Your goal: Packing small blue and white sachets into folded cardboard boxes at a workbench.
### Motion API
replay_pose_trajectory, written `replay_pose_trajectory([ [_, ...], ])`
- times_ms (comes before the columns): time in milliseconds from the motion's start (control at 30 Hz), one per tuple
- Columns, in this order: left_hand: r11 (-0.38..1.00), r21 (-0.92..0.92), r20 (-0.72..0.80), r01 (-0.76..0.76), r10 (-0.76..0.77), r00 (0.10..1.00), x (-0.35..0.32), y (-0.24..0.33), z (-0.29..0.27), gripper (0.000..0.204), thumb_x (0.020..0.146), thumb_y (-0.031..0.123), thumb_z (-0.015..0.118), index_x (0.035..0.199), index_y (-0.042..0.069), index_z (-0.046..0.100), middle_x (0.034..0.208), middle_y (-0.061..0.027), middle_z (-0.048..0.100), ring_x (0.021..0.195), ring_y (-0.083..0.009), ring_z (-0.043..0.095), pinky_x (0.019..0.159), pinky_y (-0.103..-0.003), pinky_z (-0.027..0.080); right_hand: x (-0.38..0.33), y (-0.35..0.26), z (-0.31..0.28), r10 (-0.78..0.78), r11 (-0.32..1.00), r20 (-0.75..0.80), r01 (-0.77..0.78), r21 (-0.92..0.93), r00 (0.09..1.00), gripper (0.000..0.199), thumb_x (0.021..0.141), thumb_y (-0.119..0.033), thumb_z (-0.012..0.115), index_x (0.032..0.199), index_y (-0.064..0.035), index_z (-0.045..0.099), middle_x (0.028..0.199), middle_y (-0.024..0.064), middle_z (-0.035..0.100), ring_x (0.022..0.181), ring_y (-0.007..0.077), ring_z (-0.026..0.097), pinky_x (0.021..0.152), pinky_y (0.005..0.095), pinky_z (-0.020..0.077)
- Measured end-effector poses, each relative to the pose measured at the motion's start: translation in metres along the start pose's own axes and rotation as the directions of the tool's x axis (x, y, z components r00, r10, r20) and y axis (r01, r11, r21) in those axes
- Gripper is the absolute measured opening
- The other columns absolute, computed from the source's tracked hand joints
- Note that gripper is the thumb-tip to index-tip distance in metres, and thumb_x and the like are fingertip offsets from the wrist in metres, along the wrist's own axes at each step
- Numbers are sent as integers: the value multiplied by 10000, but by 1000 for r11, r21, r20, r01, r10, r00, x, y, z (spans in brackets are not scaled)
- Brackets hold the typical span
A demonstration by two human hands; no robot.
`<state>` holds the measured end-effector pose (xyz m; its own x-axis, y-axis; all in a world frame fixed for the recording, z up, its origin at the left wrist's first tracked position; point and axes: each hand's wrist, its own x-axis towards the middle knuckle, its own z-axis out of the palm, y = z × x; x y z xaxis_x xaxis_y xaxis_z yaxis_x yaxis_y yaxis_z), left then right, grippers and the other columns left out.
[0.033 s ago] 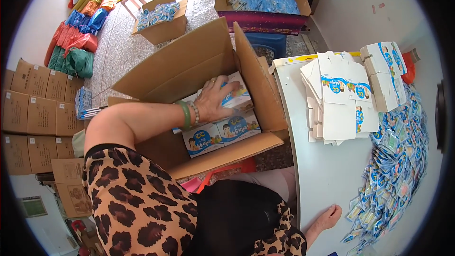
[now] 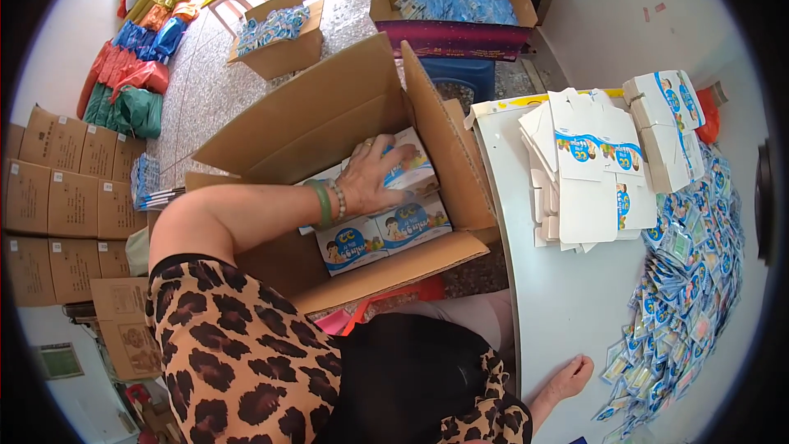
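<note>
Sitting in the open carton's [image 2: 329,119] far-right part is a white-and-blue box [image 2: 417,174], left hand [image 2: 374,177] spread over it; can't tell if that grip is grasping or just resting. I'd keep its edges flush with the neighbouring boxes [image 2: 413,224], palm flat, since card likely dents. Right hand [image 2: 571,378] loosely curled on the worktop [image 2: 567,300], contents hidden.

Room left of white boxes [image 2: 413,224], raised carton flaps [image 2: 316,111] beyond and right
</note>
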<state>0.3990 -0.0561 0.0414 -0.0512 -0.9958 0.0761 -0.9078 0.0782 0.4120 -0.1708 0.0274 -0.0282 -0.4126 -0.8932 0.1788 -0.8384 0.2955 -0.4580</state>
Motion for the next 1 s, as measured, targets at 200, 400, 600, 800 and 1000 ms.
replay_pose_trajectory([
  [200,962,220,-10,-162,168,986,-8,-14,14,683,701,378,700,1285,124,454,1133,-180,440,1041,-421,453,904,-515,362,0,-1,-1,-8,1000,-2,8,-7,1000,117,893,-100,556,960,-8,582,906,121,590,825,272,558,749,357,464],
  [400,940,340,113,17,-59,992,-7,19,29,732,699,417,708,1300,106,429,1116,-191,464,1053,-421,449,889,-533,359,-1,-6,-1,-36,999,-13,36,-1,999,109,893,-96,553,955,-10,580,892,113,579,817,268,552,745,354,461],
  [600,918,368,204,148,-235,950,9,28,23,737,653,370,720,1289,113,450,1129,-184,476,1031,-405,480,849,-505,398,-2,-6,-1,-45,999,-15,45,20,999,105,893,-98,554,947,-12,578,886,110,576,812,264,548,741,351,459],
  [800,875,454,240,167,-301,923,19,17,29,729,671,369,691,1308,110,451,1155,-186,471,1012,-394,504,770,-520,435,-3,-9,-1,-37,998,-11,37,43,999,106,889,-100,553,941,-11,577,889,110,577,820,263,548,746,351,458],
  [1000,831,548,268,95,-281,922,9,15,23,858,726,453,677,1371,-15,358,1231,-183,476,1028,-439,513,887,-568,381,-6,-9,-4,-24,998,-18,25,54,1000,105,885,-97,552,939,-11,577,889,109,578,823,264,548,752,350,458],
])
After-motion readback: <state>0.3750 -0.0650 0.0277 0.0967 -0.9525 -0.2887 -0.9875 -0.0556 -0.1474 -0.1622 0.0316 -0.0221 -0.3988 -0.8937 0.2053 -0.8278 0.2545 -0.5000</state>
